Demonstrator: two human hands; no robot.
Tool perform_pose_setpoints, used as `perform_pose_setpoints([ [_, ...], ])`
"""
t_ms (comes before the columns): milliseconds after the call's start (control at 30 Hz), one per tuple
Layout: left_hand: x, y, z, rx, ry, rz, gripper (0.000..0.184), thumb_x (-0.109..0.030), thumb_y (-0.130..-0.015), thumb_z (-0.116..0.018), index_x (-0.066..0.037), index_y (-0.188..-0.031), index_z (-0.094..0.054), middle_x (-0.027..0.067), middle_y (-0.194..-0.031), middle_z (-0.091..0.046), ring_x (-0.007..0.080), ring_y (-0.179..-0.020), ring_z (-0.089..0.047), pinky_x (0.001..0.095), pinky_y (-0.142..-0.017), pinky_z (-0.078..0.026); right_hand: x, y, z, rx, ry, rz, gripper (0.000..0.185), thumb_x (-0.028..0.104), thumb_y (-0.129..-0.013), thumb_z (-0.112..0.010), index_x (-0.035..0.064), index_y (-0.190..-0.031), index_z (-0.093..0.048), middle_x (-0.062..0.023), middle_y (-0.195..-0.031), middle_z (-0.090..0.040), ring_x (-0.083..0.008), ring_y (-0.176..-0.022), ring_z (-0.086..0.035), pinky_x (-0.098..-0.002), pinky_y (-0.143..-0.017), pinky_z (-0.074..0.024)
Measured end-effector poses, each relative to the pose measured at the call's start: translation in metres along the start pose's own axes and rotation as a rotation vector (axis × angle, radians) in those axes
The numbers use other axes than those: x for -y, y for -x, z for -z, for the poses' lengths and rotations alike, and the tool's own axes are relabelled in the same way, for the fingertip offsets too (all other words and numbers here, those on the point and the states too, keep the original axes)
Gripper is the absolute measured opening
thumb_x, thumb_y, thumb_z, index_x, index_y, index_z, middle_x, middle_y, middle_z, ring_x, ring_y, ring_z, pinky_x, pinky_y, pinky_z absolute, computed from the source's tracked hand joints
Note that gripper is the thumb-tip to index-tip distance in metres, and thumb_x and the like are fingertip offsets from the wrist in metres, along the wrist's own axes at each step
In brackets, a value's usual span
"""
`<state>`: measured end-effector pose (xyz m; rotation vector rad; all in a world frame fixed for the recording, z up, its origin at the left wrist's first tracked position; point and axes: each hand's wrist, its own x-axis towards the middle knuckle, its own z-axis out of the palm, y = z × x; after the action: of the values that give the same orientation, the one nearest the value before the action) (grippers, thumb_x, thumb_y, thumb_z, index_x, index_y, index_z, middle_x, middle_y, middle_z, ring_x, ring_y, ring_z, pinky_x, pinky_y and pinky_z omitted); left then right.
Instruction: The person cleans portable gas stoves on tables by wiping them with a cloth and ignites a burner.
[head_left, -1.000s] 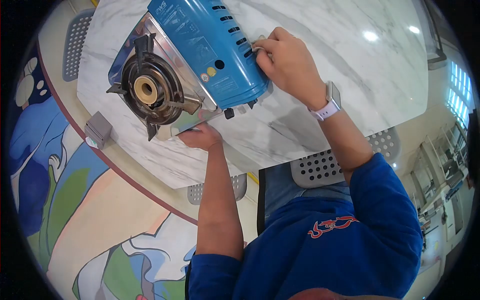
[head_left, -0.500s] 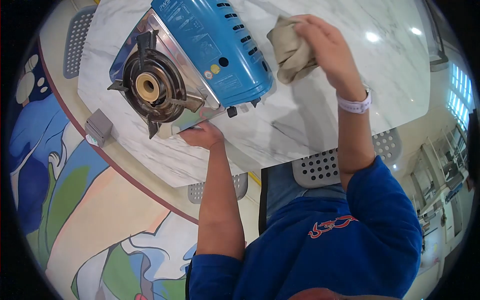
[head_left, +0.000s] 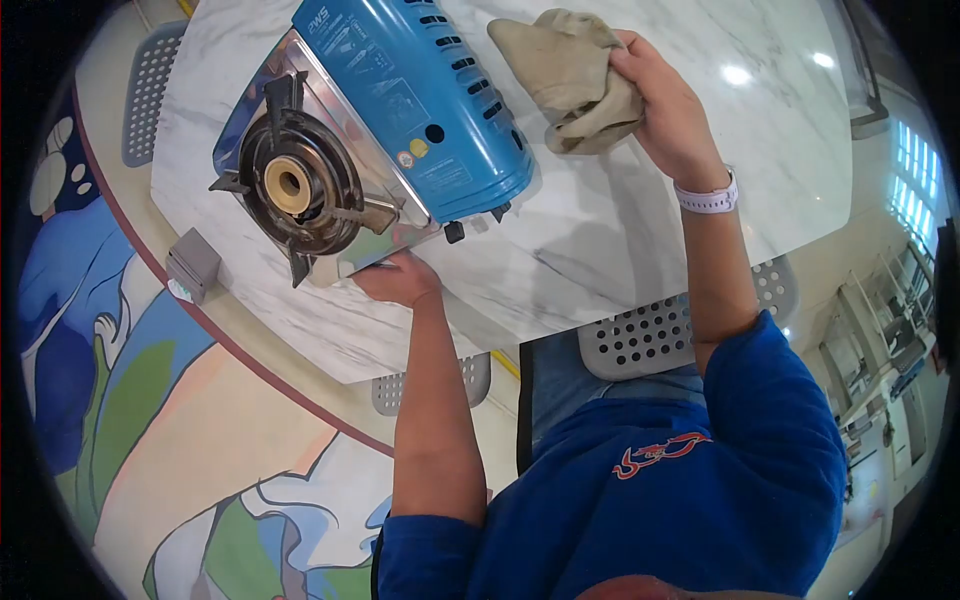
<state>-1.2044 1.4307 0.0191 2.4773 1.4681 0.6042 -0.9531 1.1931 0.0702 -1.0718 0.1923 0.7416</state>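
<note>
Upper centre-left of the frame: blue gas stove (head_left: pixel 390 105), burner (head_left: pixel 290 185) to its left side, on a marble-look table (head_left: pixel 570 275). Left hand (head_left: pixel 402 278) at the stove's lower edge, touching; fingers hidden beneath, can't tell if gripping or just bracing. Right hand (head_left: pixel 672 105), upper right of centre, pinches a folded beige cloth (head_left: pixel 570 75), loose end spread toward the stove but apart from it. Step reads as wiping the stove, between strokes, maybe turning the cloth to a fresh face. Another pass would call for pressing cloth flat on the casing, left hand keeping the stove steady.
</note>
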Motion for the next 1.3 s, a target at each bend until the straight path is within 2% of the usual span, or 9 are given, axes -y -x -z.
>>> perform_pose_setpoints([
  [100, 0.004, 0.001, 0.0, 0.016, -0.049, 0.032, 0.05, -0.028, -0.086, -0.056, 0.005, -0.121, -0.044, 0.0264, -0.115, -0.054, 0.0427, -0.105, -0.053, 0.0471, -0.088, -0.043, -0.005, 0.002, 0.005, -0.094, 0.384, 0.096, 0.023, 0.013, -0.094, -0.047, 0.0039, -0.111, -0.058, -0.0015, -0.096, -0.061, -0.0113, -0.092, -0.056, -0.0265, -0.081, -0.0435],
  [233, 0.002, 0.001, -0.001, 0.005, -0.026, 0.038, 0.051, -0.026, -0.085, -0.057, 0.005, -0.123, -0.044, 0.0263, -0.116, -0.054, 0.0422, -0.106, -0.053, 0.0464, -0.089, -0.043, -0.008, -0.01, 0.019, -0.369, 1.075, 0.93, 0.018, 0.007, -0.085, -0.056, 0.0038, -0.102, -0.063, -0.0051, -0.089, -0.062, -0.0156, -0.082, -0.057, -0.0268, -0.075, -0.0444],
  [333, 0.0, 0.001, -0.001, 0.009, -0.023, 0.048, 0.051, -0.024, -0.085, -0.057, 0.006, -0.124, -0.043, 0.0264, -0.117, -0.054, 0.042, -0.107, -0.052, 0.0461, -0.09, -0.042, -0.004, -0.003, 0.023, -0.558, 0.954, 0.958, 0.019, 0.005, -0.08, -0.061, 0.0043, -0.099, -0.063, -0.0079, -0.085, -0.062, -0.0202, -0.079, -0.057, -0.0294, -0.074, -0.0453],
  [433, 0.005, 0.002, -0.001, 0.015, -0.057, 0.036, 0.052, -0.023, -0.085, -0.056, 0.006, -0.125, -0.042, 0.0268, -0.118, -0.053, 0.0424, -0.108, -0.052, 0.0465, -0.09, -0.042, 0.003, 0.011, 0.013, -0.427, 0.891, 0.785, 0.018, 0.004, -0.079, -0.061, 0.0051, -0.097, -0.064, -0.0072, -0.09, -0.063, -0.0209, -0.084, -0.058, -0.0322, -0.076, -0.0453],
  [600, 0.015, 0.001, -0.003, 0.027, -0.093, 0.006, 0.052, -0.023, -0.085, -0.055, 0.006, -0.126, -0.041, 0.0273, -0.118, -0.052, 0.0435, -0.107, -0.051, 0.0478, -0.091, -0.041, -0.003, 0.001, 0.014, -0.225, 1.239, 0.684, 0.034, 0.031, -0.074, -0.073, 0.0057, -0.094, -0.065, -0.0071, -0.089, -0.058, -0.0265, -0.082, -0.053, -0.0352, -0.075, -0.044],
  [900, 0.012, 0.001, -0.004, 0.027, -0.075, 0.097, 0.054, -0.028, -0.086, -0.055, 0.006, -0.125, -0.042, 0.0283, -0.12, -0.05, 0.0442, -0.11, -0.048, 0.0496, -0.092, -0.038, 0.011, 0.004, 0.02, -0.215, 1.222, 0.44, 0.037, 0.033, -0.072, -0.076, 0.0007, -0.086, -0.064, -0.0102, -0.069, -0.056, -0.0277, -0.064, -0.052, -0.0353, -0.061, -0.0447],
  [1000, 0.013, 0.001, -0.004, 0.038, -0.066, 0.09, 0.054, -0.029, -0.086, -0.054, 0.007, -0.124, -0.042, 0.0285, -0.119, -0.05, 0.0436, -0.111, -0.048, 0.0498, -0.093, -0.037, 0.025, 0.008, 0.013, -0.265, 1.058, 0.645, 0.033, 0.028, -0.073, -0.076, -0.0004, -0.086, -0.064, -0.0122, -0.071, -0.057, -0.026, -0.065, -0.054, -0.0341, -0.062, -0.0457],
  [1133, 0.009, 0.0, -0.002, 0.038, -0.062, 0.058, 0.053, -0.029, -0.086, -0.054, 0.007, -0.123, -0.042, 0.0283, -0.118, -0.051, 0.0433, -0.11, -0.049, 0.0487, -0.092, -0.039, 0.034, 0.013, 0.008, -0.448, 0.763, 0.828, 0.027, 0.02, -0.085, -0.07, -0.0028, -0.098, -0.064, -0.0084, -0.099, -0.064, -0.0135, -0.084, -0.059, -0.0255, -0.073, -0.0465],
  [1300, 0.012, 0.0, -0.004, 0.03, -0.05, 0.066, 0.051, -0.026, -0.085, -0.055, 0.007, -0.122, -0.043, 0.0284, -0.119, -0.052, 0.0436, -0.108, -0.051, 0.0488, -0.09, -0.041, 0.051, 0.011, -0.004, -0.555, 0.786, 1.078, 0.02, 0.019, -0.085, -0.061, -0.0011, -0.085, -0.062, -0.0161, -0.104, -0.057, -0.0239, -0.098, -0.056, -0.037, -0.088, -0.0449],
])
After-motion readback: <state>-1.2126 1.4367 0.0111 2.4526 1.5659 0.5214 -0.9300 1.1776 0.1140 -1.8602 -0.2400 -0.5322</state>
